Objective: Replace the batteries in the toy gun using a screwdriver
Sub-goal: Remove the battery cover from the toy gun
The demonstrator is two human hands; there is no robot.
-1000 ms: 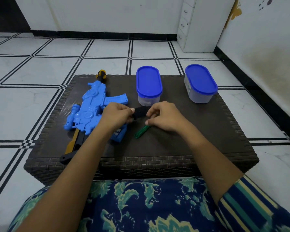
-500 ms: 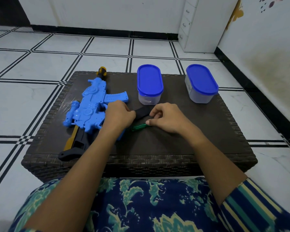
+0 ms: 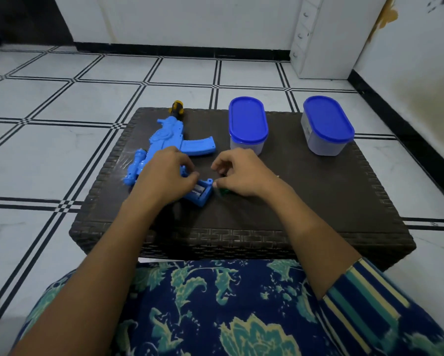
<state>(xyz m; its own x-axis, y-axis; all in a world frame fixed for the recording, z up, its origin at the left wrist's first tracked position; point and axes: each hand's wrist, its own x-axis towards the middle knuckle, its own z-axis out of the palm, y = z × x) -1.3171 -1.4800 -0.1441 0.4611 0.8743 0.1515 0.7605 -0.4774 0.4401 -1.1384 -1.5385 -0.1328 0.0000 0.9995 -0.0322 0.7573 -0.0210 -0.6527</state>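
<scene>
**Both hands at the toy gun's open battery compartment**

A blue toy gun point(image 3: 169, 140) lies flat on the left part of a dark woven table point(image 3: 318, 201). Its yellow-and-black muzzle point(image 3: 177, 107) points towards the far edge and its handle points towards the person. At the near end of the handle the battery compartment point(image 3: 205, 197) stands uncovered, and pale batteries point(image 3: 199, 189) show inside it.

The left hand point(image 3: 164, 176) lies over the middle of the gun. Its fingers are curled round the handle, and the thumb tip is at the compartment's far edge, so most of the gun's body under it is hidden.

The right hand point(image 3: 244, 173) is just beside the compartment, on its right. Its fingers are bent inward and the thumb tip is near the compartment's corner. A small piece of a green screwdriver point(image 3: 225, 191) shows on the table under this hand. I cannot tell whether the hand grips it or only covers it.

Two clear containers with blue lids stand along the far side of the table. One point(image 3: 247, 124) is near the gun's magazine and the other point(image 3: 327, 124) is well apart to the right.

The table stands on a white tiled floor point(image 3: 48, 111) with black lines, and a white drawer unit point(image 3: 315, 39) stands against the far wall. A blue patterned garment point(image 3: 215, 304) covers the person's lap, and a striped sleeve point(image 3: 364, 299) shows on the right arm.
</scene>
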